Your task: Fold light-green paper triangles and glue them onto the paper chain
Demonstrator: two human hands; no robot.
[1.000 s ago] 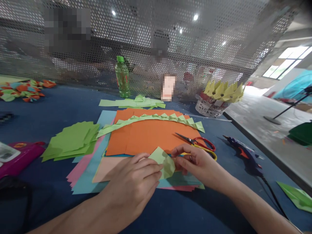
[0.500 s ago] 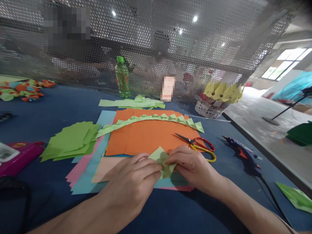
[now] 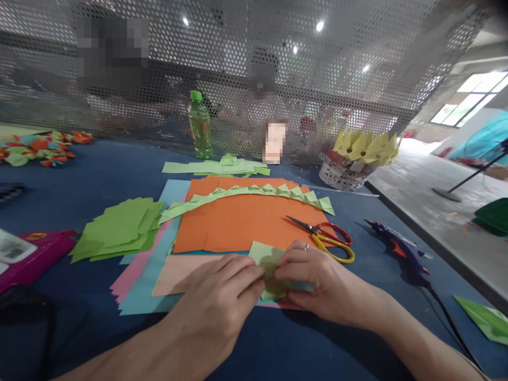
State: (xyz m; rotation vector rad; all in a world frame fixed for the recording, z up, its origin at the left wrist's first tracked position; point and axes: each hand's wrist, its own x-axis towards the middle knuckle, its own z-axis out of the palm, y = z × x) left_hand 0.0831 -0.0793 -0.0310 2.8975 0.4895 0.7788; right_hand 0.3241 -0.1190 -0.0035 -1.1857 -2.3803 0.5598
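Between my hands is a small light green piece of paper (image 3: 266, 256), lying over the front of the stacked coloured sheets. My left hand (image 3: 226, 296) holds its left edge with fingers bent together. On the other side, my right hand (image 3: 315, 278) has its fingers and thumb closed on the paper's right edge; a ring shows on it. Just beyond lie scissors (image 3: 333, 248) with red and yellow handles, on the orange paper (image 3: 238, 222). A light green strip with a row of folded points (image 3: 254, 191) curves across the orange sheets.
Green paper squares (image 3: 119, 227) lie left, near a magenta device (image 3: 43, 256). A glue gun (image 3: 400, 254) with its cord rests right. Behind stand a green bottle (image 3: 199, 127) and a basket (image 3: 343, 172) with yellow folded points, before a perforated metal screen (image 3: 234, 53).
The green paper has turned between my hands: its upper corner, pointed before, now shows a flatter top edge. My right fingers have shifted slightly. The view has moved a little.
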